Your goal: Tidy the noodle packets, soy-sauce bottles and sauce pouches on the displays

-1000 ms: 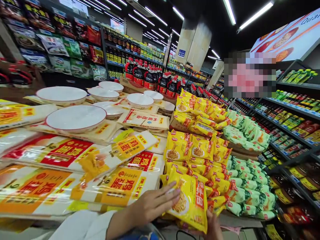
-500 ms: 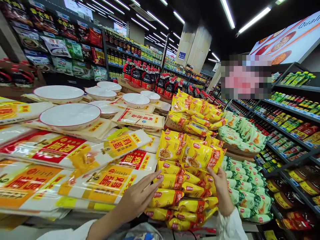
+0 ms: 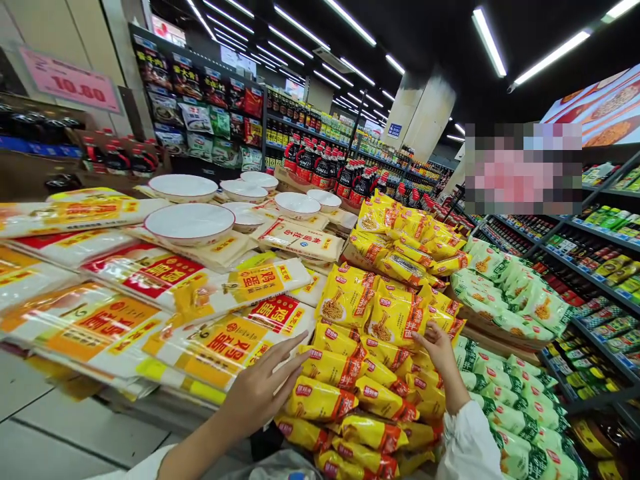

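Observation:
My right hand (image 3: 439,352) has its thumb and fingertips closed at the lower right edge of a yellow noodle packet (image 3: 394,313), which lies on top of the pile. Another yellow noodle packet (image 3: 345,297) sits just left of it. My left hand (image 3: 265,387) is open, its fingers stretched toward the left side of the yellow packet stack (image 3: 333,367). Its fingertips are close to or resting on these packets; contact is unclear. Nothing shows in that hand. Flat bags of dried noodles (image 3: 225,347) with orange labels lie to its left.
White bowls (image 3: 190,222) with red rims stand on noodle bags at the back left. Green noodle packets (image 3: 505,393) fill the right side. Behind are red-capped dark bottles (image 3: 325,167) and shelves of sauces. A pink price sign (image 3: 73,80) hangs at far left.
The view has swung left, bringing the price sign and floor into sight. The noodle packet at my right hand has lowered onto the pile. My left hand stays stretched out beside the stack.

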{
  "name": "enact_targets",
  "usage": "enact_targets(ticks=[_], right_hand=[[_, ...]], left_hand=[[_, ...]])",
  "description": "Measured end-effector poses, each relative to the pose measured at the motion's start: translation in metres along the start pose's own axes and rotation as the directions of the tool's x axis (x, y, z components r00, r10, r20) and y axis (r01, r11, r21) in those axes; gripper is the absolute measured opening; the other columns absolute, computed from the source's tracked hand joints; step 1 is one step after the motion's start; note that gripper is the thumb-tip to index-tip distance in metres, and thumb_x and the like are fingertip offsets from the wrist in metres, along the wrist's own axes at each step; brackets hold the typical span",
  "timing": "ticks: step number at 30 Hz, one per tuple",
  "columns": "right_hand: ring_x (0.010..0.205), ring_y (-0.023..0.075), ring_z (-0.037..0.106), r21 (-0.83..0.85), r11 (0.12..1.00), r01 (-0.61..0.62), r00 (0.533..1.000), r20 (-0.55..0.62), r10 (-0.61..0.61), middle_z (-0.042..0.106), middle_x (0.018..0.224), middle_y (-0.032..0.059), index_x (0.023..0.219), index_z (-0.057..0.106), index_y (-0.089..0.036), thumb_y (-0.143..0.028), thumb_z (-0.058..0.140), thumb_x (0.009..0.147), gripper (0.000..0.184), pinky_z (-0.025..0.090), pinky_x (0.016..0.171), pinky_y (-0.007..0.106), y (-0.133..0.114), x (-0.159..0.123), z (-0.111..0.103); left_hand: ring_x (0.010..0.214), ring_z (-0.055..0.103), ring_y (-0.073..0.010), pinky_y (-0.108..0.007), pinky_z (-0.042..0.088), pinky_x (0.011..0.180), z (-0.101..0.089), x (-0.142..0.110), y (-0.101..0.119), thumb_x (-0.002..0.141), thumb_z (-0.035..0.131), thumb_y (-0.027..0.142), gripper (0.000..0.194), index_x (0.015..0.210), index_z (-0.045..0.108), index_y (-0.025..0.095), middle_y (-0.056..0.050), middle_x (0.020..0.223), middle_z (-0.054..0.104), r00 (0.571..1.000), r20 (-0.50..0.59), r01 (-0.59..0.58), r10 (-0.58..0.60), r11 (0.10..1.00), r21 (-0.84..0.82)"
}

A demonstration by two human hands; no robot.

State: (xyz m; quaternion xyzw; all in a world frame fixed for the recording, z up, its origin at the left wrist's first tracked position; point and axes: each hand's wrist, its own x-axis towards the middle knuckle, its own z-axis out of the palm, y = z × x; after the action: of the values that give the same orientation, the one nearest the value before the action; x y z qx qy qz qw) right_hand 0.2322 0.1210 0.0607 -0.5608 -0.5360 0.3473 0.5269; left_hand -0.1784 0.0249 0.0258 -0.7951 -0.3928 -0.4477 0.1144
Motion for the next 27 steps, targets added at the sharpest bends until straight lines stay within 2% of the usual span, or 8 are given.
enact_targets(ticks=[7, 11, 15, 18, 20, 22, 25, 27], right_hand=[[0.045, 0.0109, 0.045, 0.040, 0.997, -0.072, 0.997, 0.040, 0.071, 0.049, 0.055, -0.0081, 0.069, 0.038, -0.025, -0.065, 0.088, 0.054, 0.065, 0.041, 0.045, 0.024, 0.013, -0.004, 0.018], [0.058, 0.0176, 0.060, -0.006, 0.994, -0.113, 0.990, 0.086, 0.113, 0.064, 0.067, 0.0000, 0.073, 0.049, -0.023, -0.067, 0.087, 0.051, 0.063, 0.049, 0.053, 0.029, 0.015, -0.006, 0.024], [0.063, 0.0248, 0.065, -0.113, 0.985, -0.132, 0.981, 0.128, 0.147, 0.067, 0.067, 0.0038, 0.077, 0.059, -0.020, -0.062, 0.090, 0.043, 0.063, 0.053, 0.059, 0.036, 0.003, 0.001, 0.008], [0.078, 0.0311, 0.069, -0.317, 0.948, -0.035, 0.999, -0.014, 0.032, 0.072, 0.081, 0.0074, 0.099, 0.064, -0.020, -0.058, 0.087, 0.053, 0.065, 0.055, 0.071, 0.044, -0.015, 0.002, 0.000], [0.098, 0.0348, 0.068, -0.558, 0.817, 0.143, 0.969, -0.089, -0.230, 0.072, 0.105, 0.0130, 0.120, 0.060, -0.020, -0.058, 0.076, 0.073, 0.063, 0.053, 0.085, 0.051, -0.027, -0.003, 0.006], [0.115, 0.0346, 0.062, -0.735, 0.584, 0.345, 0.879, 0.036, -0.475, 0.067, 0.124, 0.0159, 0.130, 0.058, -0.020, -0.053, 0.061, 0.089, 0.053, 0.048, 0.097, 0.053, -0.036, -0.010, 0.022], [0.128, 0.0331, 0.053, -0.803, 0.283, 0.524, 0.788, 0.332, -0.519, 0.060, 0.137, 0.0137, 0.138, 0.055, -0.024, -0.041, 0.059, 0.096, 0.045, 0.040, 0.109, 0.055, -0.042, -0.017, 0.052], [0.131, 0.0338, 0.050, -0.844, 0.132, 0.520, 0.795, 0.422, -0.436, 0.056, 0.143, 0.0122, 0.146, 0.049, -0.030, -0.032, 0.065, 0.094, 0.055, 0.036, 0.110, 0.059, -0.041, -0.015, 0.067]], left_hand=[[0.124, 0.062, -0.0225, -0.034, 0.058, 0.098, 0.006, 0.006, 0.013, 0.096, 0.053, 0.009, 0.035, 0.127, 0.064, 0.022, -0.011, 0.142, 0.060, 1.000, -0.018, -0.003, 0.003, 1.000, 0.002], [0.123, 0.063, -0.0232, -0.036, 0.059, 0.096, 0.019, 0.016, 0.005, 0.098, 0.052, 0.017, 0.034, 0.129, 0.063, 0.026, -0.008, 0.143, 0.060, 0.998, 0.018, 0.064, -0.064, 0.998, -0.026], [0.129, 0.057, -0.0288, -0.047, 0.054, 0.104, 0.036, 0.056, -0.025, 0.099, 0.051, 0.034, 0.038, 0.135, 0.059, 0.026, -0.009, 0.148, 0.054, 0.968, 0.129, 0.219, -0.213, 0.975, -0.035], [0.140, 0.045, -0.0338, -0.053, 0.045, 0.111, 0.052, 0.097, -0.048, 0.095, 0.056, 0.037, 0.047, 0.140, 0.054, 0.023, -0.012, 0.154, 0.047, 0.943, 0.238, 0.238, -0.231, 0.971, 0.000], [0.145, 0.037, -0.0351, -0.054, 0.039, 0.116, 0.065, 0.122, -0.056, 0.090, 0.064, 0.035, 0.054, 0.142, 0.052, 0.024, -0.013, 0.157, 0.042, 0.924, 0.344, 0.169, -0.167, 0.985, 0.026], [0.147, 0.033, -0.0373, -0.057, 0.032, 0.118, 0.078, 0.140, -0.057, 0.084, 0.073, 0.040, 0.068, 0.145, 0.049, 0.024, -0.014, 0.158, 0.041, 0.883, 0.455, 0.108, -0.120, 0.993, 0.052], [0.145, 0.033, -0.0424, -0.069, 0.022, 0.117, 0.094, 0.155, -0.051, 0.071, 0.082, 0.054, 0.090, 0.148, 0.045, 0.025, -0.019, 0.153, 0.045, 0.807, 0.580, 0.070, -0.107, 0.994, 0.086], [0.140, 0.038, -0.0435, -0.075, 0.019, 0.114, 0.098, 0.158, -0.046, 0.067, 0.084, 0.057, 0.094, 0.147, 0.046, 0.024, -0.021, 0.148, 0.048, 0.782, 0.615, 0.053, -0.100, 0.994, 0.094]])
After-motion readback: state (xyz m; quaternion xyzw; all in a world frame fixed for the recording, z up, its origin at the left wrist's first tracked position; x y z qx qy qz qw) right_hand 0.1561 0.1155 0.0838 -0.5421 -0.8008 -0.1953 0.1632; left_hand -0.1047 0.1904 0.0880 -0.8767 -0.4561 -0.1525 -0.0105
